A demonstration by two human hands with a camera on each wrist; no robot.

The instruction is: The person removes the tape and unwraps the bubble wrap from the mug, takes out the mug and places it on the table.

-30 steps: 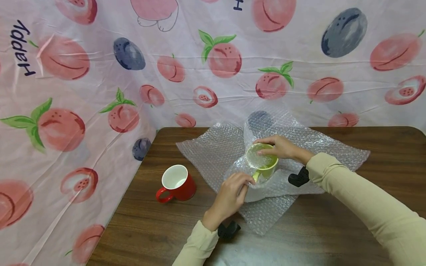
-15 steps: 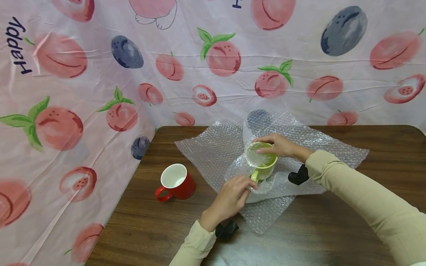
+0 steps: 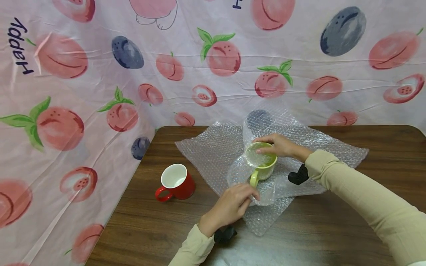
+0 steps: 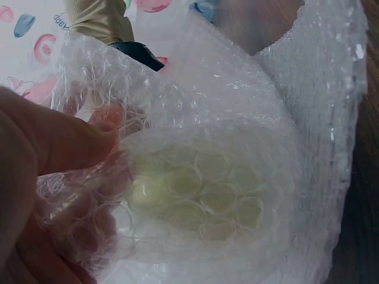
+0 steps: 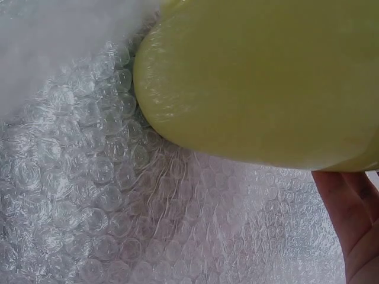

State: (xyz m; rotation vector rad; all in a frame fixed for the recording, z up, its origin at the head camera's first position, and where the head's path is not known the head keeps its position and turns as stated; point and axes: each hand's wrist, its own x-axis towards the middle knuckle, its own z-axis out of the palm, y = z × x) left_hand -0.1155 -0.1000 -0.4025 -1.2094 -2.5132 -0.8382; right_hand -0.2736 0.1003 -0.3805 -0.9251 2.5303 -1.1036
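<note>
A yellow-green mug [image 3: 268, 170] stands tilted on a spread sheet of bubble wrap [image 3: 216, 149], and some wrap is tucked over its mouth. At its far rim my right hand [image 3: 282, 145] grips the mug, thumb pressing the wrap inside. The right wrist view shows the mug's smooth side [image 5: 254, 89] close up, my right fingers [image 5: 354, 219] at its edge. Just in front of the mug's handle [image 3: 254, 178], my left hand [image 3: 230, 205] pinches a flap of bubble wrap. In the left wrist view, the thumb [image 4: 77, 139] lies over that flap, and pale green shows through the bubbles.
A red mug [image 3: 185, 187] with a white inside stands upright on the wooden table [image 3: 143, 232], left of the wrap. Behind and to the left hangs a fruit-print cloth [image 3: 179, 88]. Each wrist wears a black camera mount [image 3: 298, 175].
My left hand has drawn the bubble wrap flap a little toward me, and more of the mug's handle shows. The right hand keeps its hold on the mug's rim.
</note>
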